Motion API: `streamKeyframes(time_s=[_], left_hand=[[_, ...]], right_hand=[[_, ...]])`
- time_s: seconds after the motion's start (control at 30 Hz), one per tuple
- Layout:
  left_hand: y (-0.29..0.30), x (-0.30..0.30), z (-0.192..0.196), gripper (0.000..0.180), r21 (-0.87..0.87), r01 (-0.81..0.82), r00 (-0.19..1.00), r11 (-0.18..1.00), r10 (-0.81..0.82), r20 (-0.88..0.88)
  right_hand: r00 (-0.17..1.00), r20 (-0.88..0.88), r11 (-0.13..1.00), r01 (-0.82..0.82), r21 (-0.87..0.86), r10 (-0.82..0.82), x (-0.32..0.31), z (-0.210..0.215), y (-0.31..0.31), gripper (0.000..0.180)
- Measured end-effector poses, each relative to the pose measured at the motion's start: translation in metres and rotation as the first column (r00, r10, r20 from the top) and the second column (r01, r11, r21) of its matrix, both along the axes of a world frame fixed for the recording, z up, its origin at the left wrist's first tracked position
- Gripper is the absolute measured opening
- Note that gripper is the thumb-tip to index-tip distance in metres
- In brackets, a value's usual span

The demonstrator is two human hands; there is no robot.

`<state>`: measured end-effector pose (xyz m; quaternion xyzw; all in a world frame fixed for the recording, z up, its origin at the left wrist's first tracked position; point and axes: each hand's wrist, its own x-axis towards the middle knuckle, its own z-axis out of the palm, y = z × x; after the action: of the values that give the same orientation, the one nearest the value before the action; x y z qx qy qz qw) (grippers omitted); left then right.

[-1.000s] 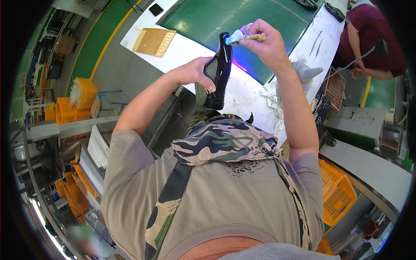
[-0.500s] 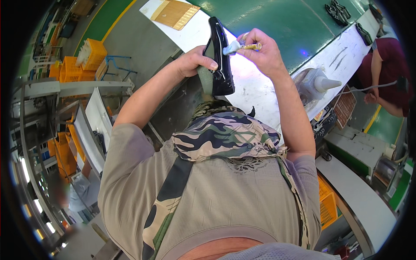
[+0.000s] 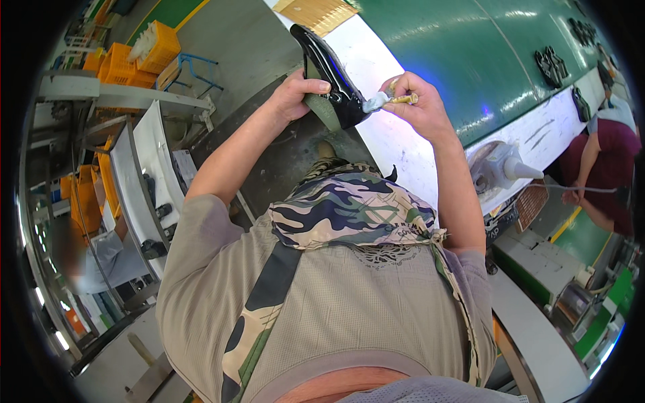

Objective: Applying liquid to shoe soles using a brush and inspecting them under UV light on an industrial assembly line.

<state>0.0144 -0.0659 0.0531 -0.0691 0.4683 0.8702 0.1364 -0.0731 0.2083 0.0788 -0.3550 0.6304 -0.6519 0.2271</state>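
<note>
My left hand (image 3: 293,94) grips a glossy black shoe (image 3: 330,75) by its side, thumb pressed on the grey-green inner part. The shoe is held up in the air, tilted, with one end pointing up and left. In my right hand (image 3: 426,113) is a small brush (image 3: 377,102) with a short wooden handle. Its head, coated in something pale bluish-white, touches the lower right end of the shoe, along the sole edge. The fingers of my right hand pinch the brush, so part of the handle is hidden.
A white ledge (image 3: 406,151) runs beside a green surface (image 3: 457,60). On the ledge stand a cloudy plastic bottle with a nozzle (image 3: 498,166) and a cardboard piece (image 3: 319,15). Black sandals (image 3: 551,67) lie farther off. Another person (image 3: 608,144) sits at right; orange crates (image 3: 159,48) stand at left.
The shoe has tipped so its upper end leans farther left. The brush has gone from the middle of the shoe's edge down to its lower end. The whole view has shifted somewhat.
</note>
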Motion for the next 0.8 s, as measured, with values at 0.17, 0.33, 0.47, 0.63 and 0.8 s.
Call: streamKeyframes(time_s=[0.17, 0.33, 0.47, 0.63, 0.8], left_hand=[[-0.034, 0.025, -0.004, 0.045, 0.219, -0.172, 0.982, 0.960, 0.186, -0.044], [-0.064, 0.050, -0.005, 0.045, 0.320, -0.290, 0.938, 0.902, 0.334, -0.092], [-0.091, 0.072, -0.008, 0.050, 0.223, -0.412, 0.876, 0.884, 0.451, -0.172], [-0.106, 0.098, 0.006, 0.053, -0.041, -0.652, 0.741, 0.757, 0.624, -0.247], [-0.127, 0.113, -0.011, 0.075, -0.385, -0.797, 0.602, 0.466, 0.669, -0.436]], right_hand=[[0.983, 0.178, 0.981, 0.070, -0.181, -0.038, -0.001, -0.020, -0.052, 0.026], [0.874, 0.487, 0.962, 0.135, -0.238, -0.002, 0.006, -0.026, -0.108, 0.026], [0.832, 0.554, 0.966, 0.153, -0.206, -0.013, 0.014, -0.028, -0.145, 0.024], [0.819, 0.569, 0.991, 0.126, -0.048, -0.077, 0.023, -0.031, -0.187, 0.020], [0.780, 0.620, 0.996, 0.082, 0.038, -0.088, 0.026, -0.045, -0.223, 0.020]])
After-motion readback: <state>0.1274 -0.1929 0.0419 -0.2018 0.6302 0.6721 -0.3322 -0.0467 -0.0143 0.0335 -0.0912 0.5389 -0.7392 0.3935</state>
